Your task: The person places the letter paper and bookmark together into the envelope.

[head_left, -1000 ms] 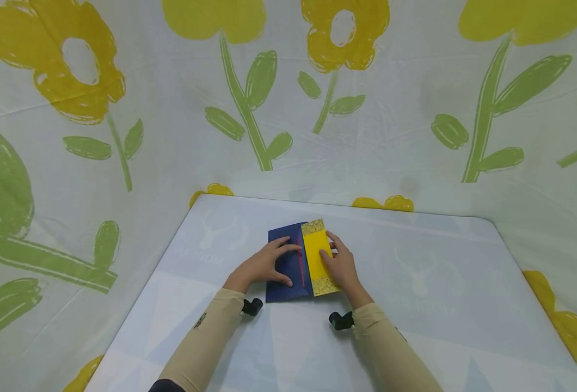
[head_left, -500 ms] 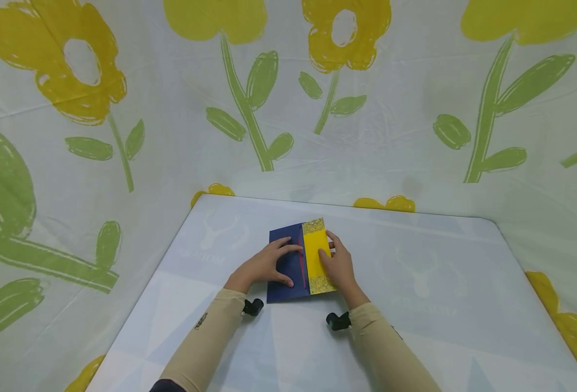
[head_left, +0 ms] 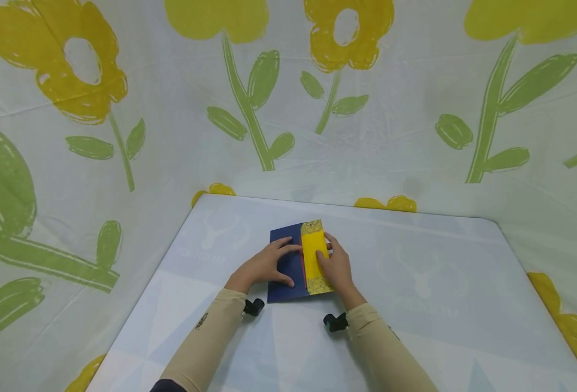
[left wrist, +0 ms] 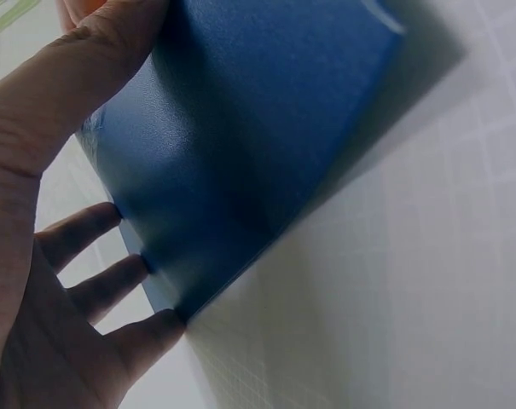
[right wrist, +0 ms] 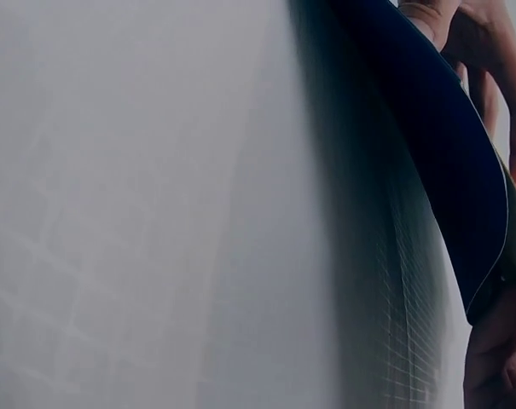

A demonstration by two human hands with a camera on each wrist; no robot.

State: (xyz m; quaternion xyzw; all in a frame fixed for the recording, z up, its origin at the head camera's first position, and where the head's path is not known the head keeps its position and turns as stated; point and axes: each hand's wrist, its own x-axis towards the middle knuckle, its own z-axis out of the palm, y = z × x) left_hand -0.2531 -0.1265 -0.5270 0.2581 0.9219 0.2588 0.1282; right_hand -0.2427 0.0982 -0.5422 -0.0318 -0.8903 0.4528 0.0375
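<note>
A dark blue folded card [head_left: 290,268] lies on the table, with a yellow flap [head_left: 312,256] whose two ends are speckled gold. Along the fold runs a thin red strip [head_left: 305,272]. My left hand [head_left: 264,264] rests over the blue part, fingers spread and thumb apart; in the left wrist view several fingertips touch the edge of the blue sheet [left wrist: 232,128]. At the right side, my right hand [head_left: 337,267] pinches the flap, thumb on top and fingers behind it. The right wrist view has the card's blue underside [right wrist: 445,145] bowed up from the table.
The pale table [head_left: 416,261] carries a faint deer-head print and extends well to both sides. A white curtain [head_left: 391,136] with yellow flowers and green leaves stands behind and at the sides. A small dark wrist camera [head_left: 336,322] sits by each forearm.
The right hand and the yellow flap have shifted slightly left, so the flap stands more over the fold. My left hand has stayed nearly in place.
</note>
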